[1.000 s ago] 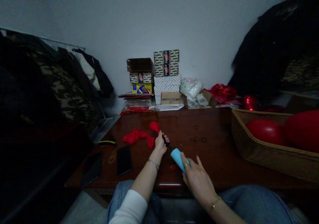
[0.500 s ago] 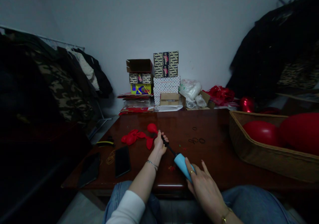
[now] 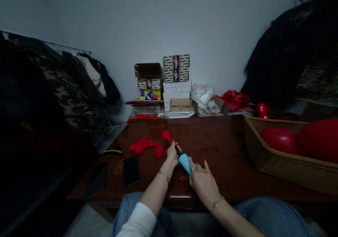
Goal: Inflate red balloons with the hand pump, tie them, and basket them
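A small, slightly filled red balloon (image 3: pixel 166 135) sits on the black nozzle end of a light blue hand pump (image 3: pixel 185 162). My left hand (image 3: pixel 173 154) is closed round the nozzle and the balloon's neck. The pump's blue body is in my right hand (image 3: pixel 202 179), its thumb and some fingers round it and others stretched out. The blue body is close against my left hand, so little of the black rod shows. Limp red balloons (image 3: pixel 139 145) lie on the table just left of my left hand.
On the brown table (image 3: pixel 227 173) are black rings (image 3: pixel 208 148), a phone (image 3: pixel 131 171), a dark tablet-like object (image 3: pixel 96 180) and yellow bands (image 3: pixel 118 166). A wicker basket (image 3: pixel 290 172) with large red balloons (image 3: pixel 280 140) stands right. Boxes (image 3: pixel 176 68) are stacked behind.
My right hand and the blue pump body have moved up and left toward my left hand, covering the black rod. The small balloon has shifted slightly right.
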`<state>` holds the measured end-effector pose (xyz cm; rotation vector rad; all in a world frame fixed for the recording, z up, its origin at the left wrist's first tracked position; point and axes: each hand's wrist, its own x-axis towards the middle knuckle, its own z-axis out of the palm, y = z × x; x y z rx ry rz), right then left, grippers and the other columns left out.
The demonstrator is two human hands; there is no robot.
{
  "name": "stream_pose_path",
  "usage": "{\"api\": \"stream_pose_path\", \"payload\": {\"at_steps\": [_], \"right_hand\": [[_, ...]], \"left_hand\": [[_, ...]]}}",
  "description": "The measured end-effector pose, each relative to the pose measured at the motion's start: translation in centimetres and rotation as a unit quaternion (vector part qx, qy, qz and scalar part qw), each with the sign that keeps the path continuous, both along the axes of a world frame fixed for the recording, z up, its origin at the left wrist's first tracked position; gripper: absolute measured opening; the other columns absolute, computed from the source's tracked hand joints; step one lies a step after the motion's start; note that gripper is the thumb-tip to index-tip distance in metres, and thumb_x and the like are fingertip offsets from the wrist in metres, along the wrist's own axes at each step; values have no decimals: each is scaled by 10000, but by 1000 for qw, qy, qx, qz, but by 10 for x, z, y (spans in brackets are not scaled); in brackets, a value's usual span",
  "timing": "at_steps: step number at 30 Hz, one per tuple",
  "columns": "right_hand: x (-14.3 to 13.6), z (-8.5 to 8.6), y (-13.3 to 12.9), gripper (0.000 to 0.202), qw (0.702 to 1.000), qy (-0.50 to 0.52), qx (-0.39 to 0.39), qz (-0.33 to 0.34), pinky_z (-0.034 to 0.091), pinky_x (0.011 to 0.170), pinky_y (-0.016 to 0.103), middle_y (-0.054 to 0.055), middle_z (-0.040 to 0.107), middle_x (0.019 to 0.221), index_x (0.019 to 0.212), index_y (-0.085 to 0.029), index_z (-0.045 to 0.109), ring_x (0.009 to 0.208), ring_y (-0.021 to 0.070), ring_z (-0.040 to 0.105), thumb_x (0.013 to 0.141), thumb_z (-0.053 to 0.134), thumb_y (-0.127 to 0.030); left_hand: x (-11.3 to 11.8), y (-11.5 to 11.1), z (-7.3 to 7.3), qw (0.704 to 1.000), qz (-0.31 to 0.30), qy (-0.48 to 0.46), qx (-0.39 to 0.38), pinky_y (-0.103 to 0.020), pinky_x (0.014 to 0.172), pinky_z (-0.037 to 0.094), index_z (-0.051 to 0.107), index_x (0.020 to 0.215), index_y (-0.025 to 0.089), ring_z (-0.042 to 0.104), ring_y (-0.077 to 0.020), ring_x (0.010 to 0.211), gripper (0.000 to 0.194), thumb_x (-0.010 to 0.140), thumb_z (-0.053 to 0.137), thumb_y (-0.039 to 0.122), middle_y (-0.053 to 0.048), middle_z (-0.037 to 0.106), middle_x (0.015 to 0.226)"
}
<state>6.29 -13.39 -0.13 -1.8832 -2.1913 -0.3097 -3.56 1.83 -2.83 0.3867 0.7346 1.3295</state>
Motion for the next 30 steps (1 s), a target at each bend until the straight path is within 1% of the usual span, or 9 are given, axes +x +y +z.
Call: {"api": "stream_pose_path", "payload": {"at_steps": [3, 6, 12, 16, 20, 24, 27, 30], "right_hand": [[3, -6, -9, 591, 1000, 4, 12, 9, 242, 1073, 449, 71, 635, 908, 1365, -106, 344, 783, 174, 623, 792, 484, -127], [13, -12, -24, 604, 999, 11, 21, 29, 236, 1084, 454, 74, 636, 942, 1374, -105, 319, 849, 182, 619, 788, 462, -101], [42, -30, -54, 640, 995, 22, 71, 63, 264, 1072, 470, 97, 630, 1045, 1392, -123, 262, 916, 200, 613, 788, 472, -132], [47, -32, -61, 654, 994, 27, 75, 70, 263, 1070, 485, 96, 624, 1075, 1403, -143, 247, 927, 200, 615, 789, 471, -130], [40, -22, -55, 612, 998, 22, 36, 48, 237, 1079, 487, 96, 631, 1044, 1381, -142, 316, 909, 195, 620, 789, 467, -112], [29, -10, -40, 590, 1000, 16, -4, 25, 211, 1091, 464, 98, 633, 1023, 1369, -129, 350, 899, 183, 622, 787, 447, -98], [21, -2, -26, 593, 1000, 18, -17, 15, 216, 1086, 445, 90, 641, 981, 1366, -126, 360, 856, 175, 631, 780, 448, -93], [14, 4, -14, 584, 1000, 12, -22, 4, 237, 1071, 438, 79, 651, 920, 1358, -129, 377, 789, 172, 638, 780, 452, -94]], "left_hand": [[-5, 2, 3, 1000, 12, -4, -5, -148, 362, 278, 428, 684, 166, 327, -44, 366, 265, 883, 484, 332, 59, 367, 495], [-10, 2, 8, 1000, 27, -16, -2, -138, 351, 241, 419, 691, 166, 313, -36, 371, 262, 898, 458, 321, 58, 361, 508], [-13, 2, 14, 999, 23, -33, -17, -132, 352, 229, 409, 694, 168, 309, -37, 385, 271, 900, 454, 338, 59, 336, 515], [-11, 1, 12, 999, 16, -44, -25, -136, 355, 226, 403, 695, 169, 310, -36, 385, 274, 895, 466, 345, 58, 345, 521], [-5, -4, 9, 999, 11, -38, -28, -141, 361, 231, 393, 685, 172, 313, -38, 378, 282, 912, 424, 338, 56, 349, 512], [7, -10, 3, 999, -6, -20, -30, -146, 367, 248, 397, 687, 175, 337, -48, 378, 270, 900, 444, 335, 53, 367, 503], [14, -13, 0, 999, -17, -5, -50, -156, 381, 282, 399, 683, 179, 360, -55, 382, 270, 881, 477, 345, 51, 388, 505], [15, -12, -1, 998, -23, 5, -53, -166, 399, 317, 409, 684, 178, 383, -62, 390, 260, 876, 485, 337, 49, 401, 503]]}}
